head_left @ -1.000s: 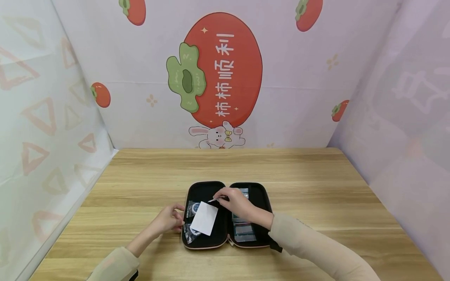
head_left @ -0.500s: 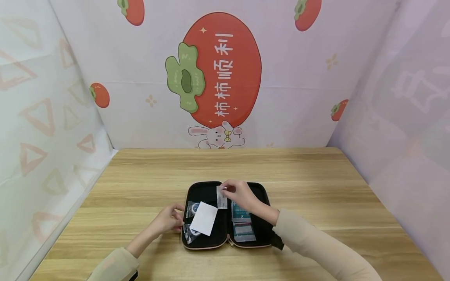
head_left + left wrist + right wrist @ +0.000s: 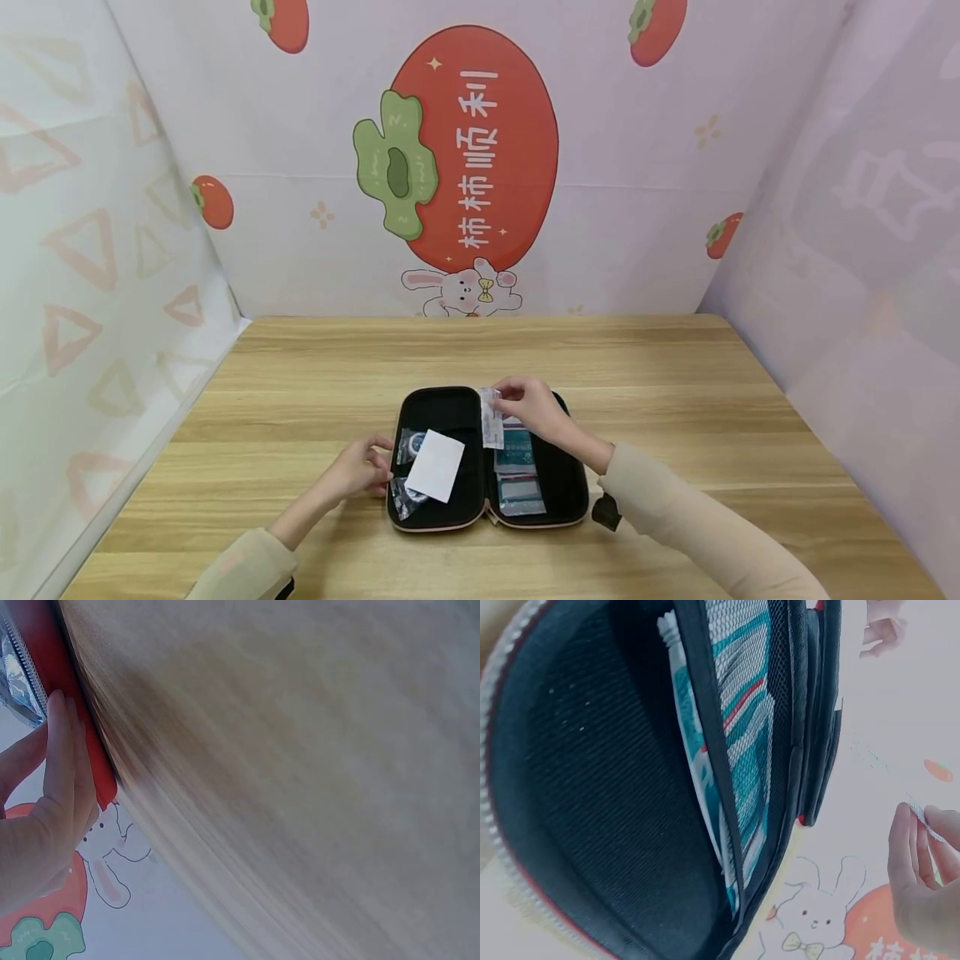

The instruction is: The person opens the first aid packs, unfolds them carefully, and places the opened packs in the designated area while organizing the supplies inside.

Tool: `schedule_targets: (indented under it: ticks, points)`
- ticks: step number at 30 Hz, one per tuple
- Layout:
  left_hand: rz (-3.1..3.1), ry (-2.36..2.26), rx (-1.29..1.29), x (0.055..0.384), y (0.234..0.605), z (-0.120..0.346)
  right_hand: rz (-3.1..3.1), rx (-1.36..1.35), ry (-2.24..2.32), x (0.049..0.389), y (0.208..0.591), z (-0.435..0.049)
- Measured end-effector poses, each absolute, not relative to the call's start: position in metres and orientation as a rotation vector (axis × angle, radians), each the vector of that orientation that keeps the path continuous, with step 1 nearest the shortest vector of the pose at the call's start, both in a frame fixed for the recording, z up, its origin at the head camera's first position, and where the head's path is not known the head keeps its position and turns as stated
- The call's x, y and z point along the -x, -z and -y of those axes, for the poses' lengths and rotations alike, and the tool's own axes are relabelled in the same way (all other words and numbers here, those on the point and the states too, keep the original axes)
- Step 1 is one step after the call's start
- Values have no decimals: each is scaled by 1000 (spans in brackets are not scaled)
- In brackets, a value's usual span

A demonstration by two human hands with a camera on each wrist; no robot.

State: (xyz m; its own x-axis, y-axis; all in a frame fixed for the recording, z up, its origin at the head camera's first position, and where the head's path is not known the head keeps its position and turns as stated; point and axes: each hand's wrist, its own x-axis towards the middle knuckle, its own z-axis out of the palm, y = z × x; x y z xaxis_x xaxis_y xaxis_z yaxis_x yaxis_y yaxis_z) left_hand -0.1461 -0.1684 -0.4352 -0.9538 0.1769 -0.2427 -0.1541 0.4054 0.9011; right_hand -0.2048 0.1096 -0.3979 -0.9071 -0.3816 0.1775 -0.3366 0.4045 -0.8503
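Note:
A black zip case lies unfolded on the table. My right hand pinches a small white printed packet by its upper part, over the case's middle fold. Teal-and-white sachets sit in the right half; the right wrist view shows them behind a mesh pocket. In the left half lie a blank white card and clear-wrapped items with round white parts, partly under the card. My left hand touches the case's left edge, its straight fingers against the red outer side.
The wood-grain table extends around the case. A pale printed cloth stands behind it, with more cloth at both sides. A small black tab sits by the case's lower right, near the right sleeve.
My right hand has moved rightward from above the left half to the middle fold, carrying the white packet, which now hangs with its printed face showing. My left hand stays put.

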Motion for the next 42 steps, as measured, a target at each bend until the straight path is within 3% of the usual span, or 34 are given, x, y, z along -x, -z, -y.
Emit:
schedule_targets:
  ticks: [10, 19, 42]
  points:
    - [-2359, -1572, -43, 147, 435, 169, -2508, 524, 1682, 199, 384, -121]
    - [-2359, -1573, -28, 147, 435, 169, -2461, 425, 1730, 214, 411, -140]
    - [-2367, -1564, -63, 145, 434, 169, -2403, 263, 1597, 218, 415, -180]
